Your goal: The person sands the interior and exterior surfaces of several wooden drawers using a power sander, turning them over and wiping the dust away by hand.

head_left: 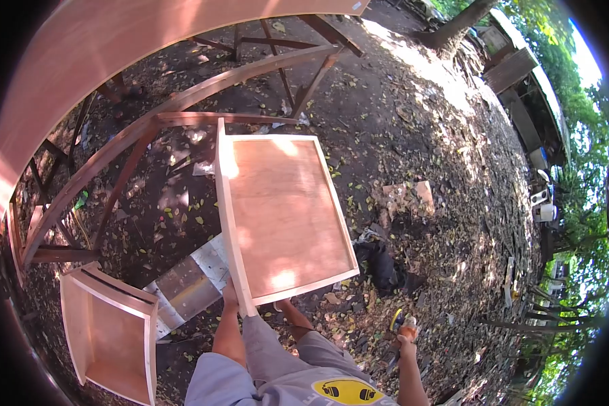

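A wooden drawer [287,216] with a reddish flat panel and pale raised edges is tilted in front of my body. At its lower left, my left hand [230,294] grips the long side board, with the fingers partly hidden behind the wood. Out to the right, away from the drawer, my right hand [407,331] is closed round a small power tool [398,321] with a yellow and black disc. The tool's lower part is hard to make out.
Another wooden drawer [118,331] stands at the lower left, beside a stained board [186,287]. A large panel [101,61] and wooden trestle frame [122,142] span the upper left. Dark cloth [379,264] and a flat scrap [413,197] lie on the leafy ground. A tree [457,30] stands behind.
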The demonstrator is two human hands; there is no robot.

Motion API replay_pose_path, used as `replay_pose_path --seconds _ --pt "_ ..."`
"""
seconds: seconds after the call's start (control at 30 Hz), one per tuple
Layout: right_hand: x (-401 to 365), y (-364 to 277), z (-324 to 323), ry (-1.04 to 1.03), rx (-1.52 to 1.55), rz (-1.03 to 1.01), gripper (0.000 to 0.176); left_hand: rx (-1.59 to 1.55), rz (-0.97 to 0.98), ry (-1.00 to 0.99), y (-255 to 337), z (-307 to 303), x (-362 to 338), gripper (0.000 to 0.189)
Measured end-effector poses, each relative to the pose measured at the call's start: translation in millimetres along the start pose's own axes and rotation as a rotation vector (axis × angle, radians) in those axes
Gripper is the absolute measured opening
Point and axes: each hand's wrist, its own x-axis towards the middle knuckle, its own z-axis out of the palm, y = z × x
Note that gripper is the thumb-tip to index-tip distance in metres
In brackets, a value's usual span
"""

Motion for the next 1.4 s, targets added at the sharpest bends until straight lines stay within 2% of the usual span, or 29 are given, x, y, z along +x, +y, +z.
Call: replay_pose_path --seconds 0.07,0.1,0.2,0.3,0.4,0.43,0.53,0.57,0.77,0.87,0.9,1.0,1.13,1.17,1.23,1.4 --pt "2.9 5.6 -8.2 0.015 -0.031 -0.007 0.035 0.301 0.042 0.085 38.8 1.2 -12.9 0.058" --pt "-1.0 3.9 -8.9 0.02 -0.018 0.023 0.035 0.51 0.098 0.126 76.5 14.2 -37.5 0.061" --pt "-13.5 2.3 -7.4 0.059 0.023 0.088 0.033 0.63 0.231 0.116 129.2 10.1 -21.5 0.068" --pt "3.3 30.6 -12.7 0.105 0.073 0.102 0.028 0.972 0.249 0.158 212.1 12.8 -14.9 0.074" --pt "6.7 50.8 -11.7 0.163 0.052 0.094 0.028 1.246 0.328 0.329 284.9 42.8 -21.0 0.078" --pt "2.4 52.3 -13.9 0.102 0.041 0.101 0.03 1.248 0.355 0.309 303.1 51.2 -20.8 0.078" --pt "3.0 69.6 -8.6 0.149 0.096 0.137 0.032 1.28 0.43 0.254 334.5 87.6 -43.9 0.079" --pt "8.0 82.5 -5.8 0.155 0.158 0.085 0.035 1.319 0.424 0.197 338.9 96.5 -50.4 0.077" --pt "3.3 103.1 1.6 0.142 0.242 0.139 0.035 1.354 0.456 0.111 311.8 123.6 -97.2 0.075" --pt "-3.0 104.5 5.2 0.036 0.379 0.138 0.048 1.341 0.478 0.161 302.8 129.6 -117.2 0.074" --pt "-8.9 100.7 8.3 0.094 0.342 0.132 0.029 1.348 0.458 0.158 301.3 130.4 -121.4 0.074" --pt "-16.4 95.9 2.3 0.142 0.237 0.196 0.03 1.316 0.507 0.193 291.1 128.6 -135.0 0.072" --pt "-38.6 83.6 -6.4 0.116 0.273 0.188 0.034 1.262 0.542 0.261 266.5 128.4 -160.2 0.073" --pt "-22.8 103.5 -7.8 0.114 0.32 0.184 0.035 1.231 0.566 0.253 256.1 129.8 -171.5 0.074" --pt "-28.9 101.6 -10.4 0.093 0.315 0.194 0.035 1.223 0.573 0.241 230.6 134.1 -178.2 0.075" --pt "-11.2 110.5 -17.7 0.095 0.294 0.134 0.038 1.116 0.451 0.284 162.4 140.7 -208.1 0.074"
